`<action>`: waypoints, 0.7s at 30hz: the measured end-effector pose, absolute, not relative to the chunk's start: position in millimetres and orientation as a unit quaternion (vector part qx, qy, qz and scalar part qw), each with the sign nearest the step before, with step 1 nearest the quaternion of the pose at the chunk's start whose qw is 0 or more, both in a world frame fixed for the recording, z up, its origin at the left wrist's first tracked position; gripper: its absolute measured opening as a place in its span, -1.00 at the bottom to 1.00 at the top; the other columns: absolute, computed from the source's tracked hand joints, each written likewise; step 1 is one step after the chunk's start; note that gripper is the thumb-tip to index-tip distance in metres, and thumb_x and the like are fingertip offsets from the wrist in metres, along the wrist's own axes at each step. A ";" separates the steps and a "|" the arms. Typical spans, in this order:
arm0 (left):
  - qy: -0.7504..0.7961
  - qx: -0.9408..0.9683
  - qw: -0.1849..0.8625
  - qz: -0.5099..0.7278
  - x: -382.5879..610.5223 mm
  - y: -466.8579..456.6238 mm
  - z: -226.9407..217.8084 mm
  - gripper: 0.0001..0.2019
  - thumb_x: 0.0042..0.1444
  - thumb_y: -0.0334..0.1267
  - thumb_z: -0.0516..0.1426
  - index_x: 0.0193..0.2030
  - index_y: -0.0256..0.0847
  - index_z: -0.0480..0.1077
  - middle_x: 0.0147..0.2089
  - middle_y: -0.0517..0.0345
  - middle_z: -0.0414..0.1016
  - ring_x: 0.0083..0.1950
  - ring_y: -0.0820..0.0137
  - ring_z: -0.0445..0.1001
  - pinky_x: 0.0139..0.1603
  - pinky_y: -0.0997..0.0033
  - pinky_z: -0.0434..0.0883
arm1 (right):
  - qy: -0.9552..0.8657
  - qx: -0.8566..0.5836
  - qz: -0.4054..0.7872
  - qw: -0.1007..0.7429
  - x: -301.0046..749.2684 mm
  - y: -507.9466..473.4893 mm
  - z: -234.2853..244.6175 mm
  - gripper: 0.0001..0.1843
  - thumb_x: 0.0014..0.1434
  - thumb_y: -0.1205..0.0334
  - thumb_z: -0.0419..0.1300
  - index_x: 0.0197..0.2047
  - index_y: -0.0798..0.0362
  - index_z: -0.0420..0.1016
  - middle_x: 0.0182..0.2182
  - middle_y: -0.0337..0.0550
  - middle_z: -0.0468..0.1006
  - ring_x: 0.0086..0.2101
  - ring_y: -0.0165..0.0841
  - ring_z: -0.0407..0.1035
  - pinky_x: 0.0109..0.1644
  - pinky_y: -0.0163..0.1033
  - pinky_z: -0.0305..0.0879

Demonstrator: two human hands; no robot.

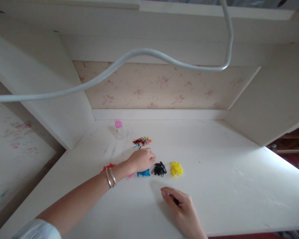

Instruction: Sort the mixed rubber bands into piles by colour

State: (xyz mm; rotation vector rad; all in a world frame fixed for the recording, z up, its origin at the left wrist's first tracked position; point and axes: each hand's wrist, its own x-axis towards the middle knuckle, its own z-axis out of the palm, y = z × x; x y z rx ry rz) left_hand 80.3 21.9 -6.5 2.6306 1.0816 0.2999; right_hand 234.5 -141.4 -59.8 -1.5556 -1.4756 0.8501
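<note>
My left hand [142, 159], with bracelets at its wrist, reaches over the blue rubber bands [143, 173], just left of the black rubber bands [159, 169]. Its fingers are curled closed, and whatever they hold is hidden. Behind it lies a mixed-colour pile of small bands [142, 141]. My right hand [180, 207] is nearer me, below the black and yellow rubber bands [176, 169]. Its thumb and forefinger are pinched together; I cannot make out anything between them. Red rubber bands [108, 167] and pink rubber bands [130, 175] are partly covered by my left arm.
A small clear bottle with a pink cap [118, 124] stands at the back left of the white desk [226, 186]. White side panels and a floral back wall [161, 86] enclose the desk. A white cable [144, 51] crosses in front of the view above.
</note>
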 end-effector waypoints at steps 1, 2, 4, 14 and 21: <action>0.380 0.908 0.141 0.112 74.4 21.6 -2.6 -0.68 0.19 -0.18 0.00 -0.49 -0.15 0.48 -0.36 0.15 0.44 -0.32 0.39 0.43 -0.29 0.46 0.28 | -0.586 -0.617 0.336 0.404 234.4 -141.4 -59.8 -0.64 0.18 -0.01 0.06 -0.31 0.05 0.57 -0.56 -0.20 0.45 -0.56 -0.43 0.22 -0.51 -0.38 0.12; 0.386 0.904 0.142 0.120 67.8 20.8 1.7 -0.68 0.20 -0.18 -0.01 -0.47 -0.14 0.48 -0.36 0.15 0.44 -0.31 0.39 0.43 -0.27 0.46 0.28 | -0.588 -0.616 0.335 0.403 234.4 -141.4 -59.6 -0.64 0.18 -0.01 0.06 -0.31 0.05 0.57 -0.57 -0.20 0.45 -0.57 -0.43 0.21 -0.51 -0.38 0.12; 0.400 0.894 0.147 0.138 52.7 16.7 10.9 -0.68 0.22 -0.20 -0.04 -0.41 -0.14 0.50 -0.34 0.15 0.44 -0.29 0.41 0.43 -0.25 0.46 0.28 | -0.591 -0.616 0.333 0.401 234.3 -141.2 -58.5 -0.63 0.18 -0.01 0.06 -0.31 0.05 0.58 -0.58 -0.21 0.45 -0.58 -0.44 0.21 -0.52 -0.39 0.13; 0.472 0.807 0.241 0.262 -24.2 -49.2 23.4 -0.70 0.25 -0.16 -0.07 -0.26 -0.13 0.47 -0.33 0.18 0.48 -0.27 0.43 0.42 -0.23 0.49 0.34 | -0.633 -0.604 0.351 0.333 225.4 -136.3 -47.7 -0.61 0.20 0.01 0.02 -0.37 0.06 0.56 -0.57 -0.24 0.42 -0.56 -0.45 0.19 -0.52 -0.39 0.08; 0.561 0.701 0.316 0.307 -62.3 -84.3 -33.2 -0.71 0.19 -0.10 0.00 -0.13 -0.14 0.46 -0.31 0.17 0.52 -0.26 0.39 0.47 -0.25 0.50 0.41 | -0.693 -0.599 0.300 0.265 224.3 -109.2 -4.9 -0.65 0.22 0.05 -0.01 -0.33 0.00 0.55 -0.61 -0.29 0.39 -0.59 -0.47 0.16 -0.52 -0.37 0.02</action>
